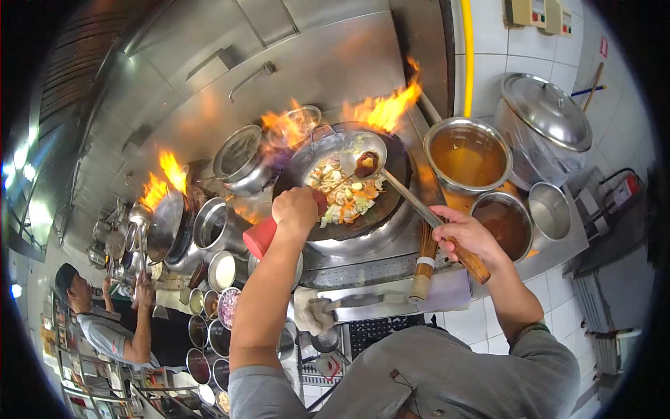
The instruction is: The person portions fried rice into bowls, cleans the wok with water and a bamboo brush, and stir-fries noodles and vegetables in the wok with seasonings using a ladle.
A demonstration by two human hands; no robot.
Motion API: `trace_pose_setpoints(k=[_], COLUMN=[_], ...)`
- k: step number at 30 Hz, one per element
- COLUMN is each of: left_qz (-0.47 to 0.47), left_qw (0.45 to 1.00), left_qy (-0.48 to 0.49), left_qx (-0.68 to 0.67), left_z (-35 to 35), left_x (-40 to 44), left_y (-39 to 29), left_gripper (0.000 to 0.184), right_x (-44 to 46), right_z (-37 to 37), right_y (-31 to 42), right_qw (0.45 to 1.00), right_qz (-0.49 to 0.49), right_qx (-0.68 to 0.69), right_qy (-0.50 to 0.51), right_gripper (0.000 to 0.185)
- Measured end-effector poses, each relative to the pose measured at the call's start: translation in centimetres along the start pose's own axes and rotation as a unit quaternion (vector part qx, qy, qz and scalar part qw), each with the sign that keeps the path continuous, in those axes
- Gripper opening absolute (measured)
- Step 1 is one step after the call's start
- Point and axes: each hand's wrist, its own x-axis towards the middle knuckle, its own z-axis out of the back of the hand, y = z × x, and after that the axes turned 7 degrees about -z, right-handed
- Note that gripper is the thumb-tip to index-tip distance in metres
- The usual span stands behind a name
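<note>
My left hand point(294, 209) is closed around a red bottle point(261, 238), tilted over the near left side of a wok point(396, 167). Chopped vegetables point(345, 195) in white, green and orange lie in the wok. My right hand point(464, 236) grips the wooden handle of a metal ladle point(412, 197). The ladle's bowl hangs over the food, holding a dark brown sauce point(366, 164). A bamboo brush point(423, 272) stands just left of my right hand. Flames point(385, 108) rise behind the wok.
At right are a pot of amber liquid point(469, 157), a pot of brown liquid point(504, 223) and a lidded pot point(548, 112). Ingredient bowls point(222, 270) line the left. A cloth point(312, 312) lies on the front edge. Another person point(118, 328) works at a flaming wok point(166, 223).
</note>
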Motion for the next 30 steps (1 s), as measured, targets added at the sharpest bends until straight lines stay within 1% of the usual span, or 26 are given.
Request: trace_pose_setpoints(k=[3,5,6,7,8,9,10,11,12,14,15,16,17,18,20,21,22,24,25,26,28,30], left_qz=[0.008,0.027,0.036,0.045,0.059,0.073,0.087,0.088,0.089,0.137,0.164,0.191,0.23,0.29,0.348,0.384,0.416,0.45,0.468,0.505,0.513,0.504], left_qw=[1.0,0.993,0.987,0.96,0.938,0.911,0.879,0.824,0.759,0.771,0.772,0.773,0.759,0.774,0.762,0.753,0.727,0.718,0.701,0.68,0.658,0.65], left_qy=[-0.015,-0.05,-0.068,-0.144,-0.177,-0.21,-0.243,-0.273,-0.301,-0.37,-0.374,-0.378,-0.417,-0.412,-0.437,-0.443,-0.458,-0.482,-0.495,-0.486,-0.514,-0.538], left_qx=[-0.024,-0.104,-0.143,-0.235,-0.292,-0.348,-0.4,-0.489,-0.571,-0.501,-0.487,-0.473,-0.444,-0.384,-0.327,-0.3,-0.299,-0.221,-0.211,-0.217,-0.199,-0.183], left_z=[-0.9,-1.0,-1.1,-2.4,-2.9,-1.8,-1.5,-2.3,-3.3,-2.3,-2.8,-3.5,-4.8,-5.3,-8.2,-10.6,-11.8,-15.0,-16.1,-17.2,-20.2,-22.5], left_x=[-0.2,-1.0,-1.4,-1.5,-2.2,-3.5,-4.7,-5.8,-7.4,-12.2,-14.9,-17.6,-20.9,-23.9,-29.2,-32.0,-34.6,-37.9,-39.7,-41.0,-43.1,-45.0], left_y=[0.6,1.3,1.8,2.8,3.7,4.1,4.7,6.0,7.5,9.1,10.3,11.6,12.5,13.0,13.8,15.1,15.1,15.8,15.8,15.9,16.3,17.2], left_gripper=[0.025,0.036,0.042,0.057,0.056,0.056,0.056,0.057,0.057,0.063,0.065,0.067,0.071,0.071,0.067,0.069,0.071,0.073,0.075,0.077,0.074,0.076], right_x=[0.3,1.0,1.6,2.3,3.0,4.2,6.1,7.1,7.2,6.8,6.4,5.5,4.5,3.1,-0.6,-2.0,-2.5,-4.3,-4.8,-5.4,-6.2,-6.7], right_z=[-0.7,-1.2,-1.2,-0.9,-0.6,0.3,1.6,2.1,1.7,0.8,0.3,-0.1,-0.1,-0.1,-1.7,-3.6,-5.2,-8.0,-9.9,-12.3,-16.2,-19.9], right_y=[0.1,0.5,0.8,1.2,1.2,0.1,-1.8,-2.9,-2.9,-2.3,-1.8,-1.1,-0.6,-0.2,-0.5,-1.0,-2.2,-4.2,-5.8,-6.9,-10.0,-13.5], right_qw=[1.0,0.999,0.997,0.993,0.988,0.943,0.858,0.737,0.753,0.779,0.878,0.949,0.979,0.996,0.999,0.995,0.991,0.982,0.971,0.966,0.953,0.934], right_qz=[-0.006,-0.011,-0.02,-0.028,-0.038,0.061,0.162,0.257,0.22,0.144,0.098,0.044,0.036,0.022,-0.022,-0.042,-0.079,-0.132,-0.155,-0.185,-0.21,-0.195], right_qx=[-0.013,-0.029,-0.071,-0.112,-0.153,-0.324,-0.479,-0.613,-0.603,-0.585,-0.448,-0.298,-0.196,-0.092,-0.004,0.043,0.034,0.022,0.022,-0.009,-0.049,-0.153], right_qy=[-0.009,-0.009,-0.006,-0.002,0.003,-0.045,-0.088,-0.126,-0.143,-0.174,-0.137,-0.099,-0.046,0.004,0.044,0.076,0.103,0.136,0.179,0.18,0.212,0.256], right_gripper=[0.059,0.06,0.061,0.061,0.062,0.063,0.064,0.065,0.067,0.07,0.067,0.064,0.063,0.063,0.065,0.066,0.066,0.068,0.069,0.068,0.068,0.068])
